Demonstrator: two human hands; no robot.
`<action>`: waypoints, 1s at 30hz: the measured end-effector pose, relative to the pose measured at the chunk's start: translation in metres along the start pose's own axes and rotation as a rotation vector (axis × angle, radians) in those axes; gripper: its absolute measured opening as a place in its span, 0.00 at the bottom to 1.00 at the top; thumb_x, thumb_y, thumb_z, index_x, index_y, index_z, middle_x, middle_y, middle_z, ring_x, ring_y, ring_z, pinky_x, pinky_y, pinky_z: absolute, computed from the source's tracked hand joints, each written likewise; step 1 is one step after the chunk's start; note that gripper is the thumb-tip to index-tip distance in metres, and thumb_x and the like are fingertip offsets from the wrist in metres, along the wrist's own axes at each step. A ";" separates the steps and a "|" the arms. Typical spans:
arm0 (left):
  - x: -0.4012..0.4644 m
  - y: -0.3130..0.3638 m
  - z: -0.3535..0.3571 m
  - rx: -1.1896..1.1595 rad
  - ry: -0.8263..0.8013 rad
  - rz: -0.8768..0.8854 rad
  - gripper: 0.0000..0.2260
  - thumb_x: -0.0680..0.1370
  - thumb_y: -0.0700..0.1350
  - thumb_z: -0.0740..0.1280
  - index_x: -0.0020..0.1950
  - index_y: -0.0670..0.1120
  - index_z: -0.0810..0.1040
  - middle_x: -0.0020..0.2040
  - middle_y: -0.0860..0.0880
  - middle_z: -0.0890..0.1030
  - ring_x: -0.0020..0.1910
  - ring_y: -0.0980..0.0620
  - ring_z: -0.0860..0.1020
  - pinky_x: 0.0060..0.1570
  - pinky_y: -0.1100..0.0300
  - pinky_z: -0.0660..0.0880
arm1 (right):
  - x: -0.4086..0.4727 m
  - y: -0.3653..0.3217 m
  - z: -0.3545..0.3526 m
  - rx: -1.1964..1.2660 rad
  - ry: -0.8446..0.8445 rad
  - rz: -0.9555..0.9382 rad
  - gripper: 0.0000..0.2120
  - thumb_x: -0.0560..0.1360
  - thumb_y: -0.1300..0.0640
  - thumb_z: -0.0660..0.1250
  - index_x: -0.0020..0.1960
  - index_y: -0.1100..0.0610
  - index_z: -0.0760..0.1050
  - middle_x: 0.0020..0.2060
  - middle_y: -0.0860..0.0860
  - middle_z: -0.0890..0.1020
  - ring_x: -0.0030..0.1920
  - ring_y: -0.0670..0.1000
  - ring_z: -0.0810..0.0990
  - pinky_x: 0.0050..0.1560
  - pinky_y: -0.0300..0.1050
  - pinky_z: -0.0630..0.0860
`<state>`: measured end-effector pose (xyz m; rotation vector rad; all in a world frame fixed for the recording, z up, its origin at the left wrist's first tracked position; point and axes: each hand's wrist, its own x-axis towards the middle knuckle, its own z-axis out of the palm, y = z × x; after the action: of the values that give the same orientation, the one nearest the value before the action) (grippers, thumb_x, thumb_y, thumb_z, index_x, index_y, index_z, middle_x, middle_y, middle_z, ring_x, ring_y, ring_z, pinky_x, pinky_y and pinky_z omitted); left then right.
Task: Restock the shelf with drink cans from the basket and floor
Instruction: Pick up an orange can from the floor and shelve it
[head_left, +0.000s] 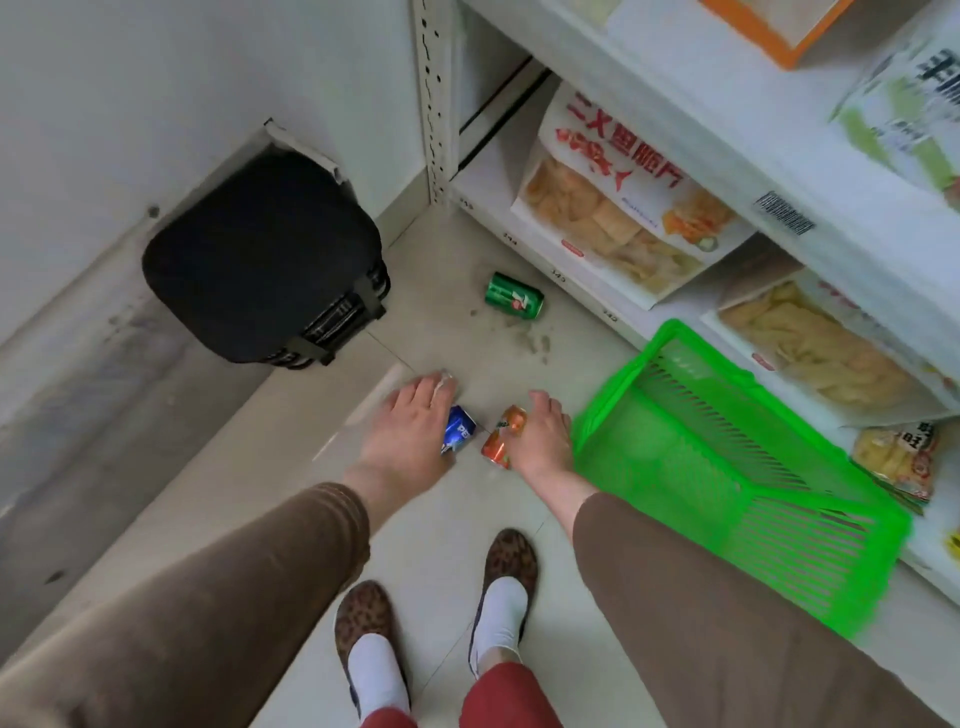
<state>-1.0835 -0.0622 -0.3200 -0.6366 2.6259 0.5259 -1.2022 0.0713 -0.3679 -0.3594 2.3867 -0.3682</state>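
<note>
My left hand (410, 426) reaches down and closes over a blue cola can (460, 428) near the floor. My right hand (543, 439) grips an orange soda can (505, 437) just beside it. A green lemon-lime can (514, 295) lies on its side on the floor farther ahead, near the base of the white shelf (582, 291). The green plastic basket (779, 551) stands on the floor to the right of my right hand and looks empty. Both sleeves are brown.
A black bag (260, 260) leans against the wall at the left. The lower shelves hold large snack bags (618, 208). A small snack packet (898, 457) lies at the right of the basket. My feet (436, 613) stand on the tiled floor below the hands.
</note>
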 end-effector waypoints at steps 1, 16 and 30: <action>0.006 -0.003 0.016 0.000 -0.009 -0.005 0.42 0.72 0.55 0.72 0.79 0.47 0.53 0.75 0.46 0.61 0.74 0.45 0.59 0.73 0.50 0.59 | 0.010 0.006 0.015 0.025 -0.003 0.049 0.26 0.75 0.57 0.72 0.70 0.59 0.66 0.67 0.59 0.72 0.67 0.62 0.69 0.67 0.51 0.65; 0.047 -0.044 0.147 -0.053 -0.080 0.014 0.42 0.73 0.55 0.71 0.79 0.48 0.50 0.76 0.48 0.59 0.74 0.47 0.59 0.74 0.53 0.58 | 0.105 0.055 0.162 0.423 0.136 0.662 0.37 0.69 0.46 0.75 0.69 0.62 0.63 0.62 0.60 0.76 0.61 0.62 0.77 0.60 0.53 0.76; 0.024 -0.002 0.007 -0.135 0.036 0.014 0.40 0.71 0.53 0.72 0.78 0.48 0.55 0.75 0.48 0.61 0.74 0.47 0.60 0.69 0.54 0.62 | 0.019 -0.022 0.011 0.563 0.233 0.316 0.29 0.63 0.48 0.78 0.55 0.54 0.66 0.50 0.53 0.73 0.39 0.55 0.77 0.43 0.50 0.76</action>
<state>-1.1002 -0.0689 -0.3368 -0.6750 2.6467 0.7072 -1.2050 0.0421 -0.3795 0.3307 2.3785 -0.9384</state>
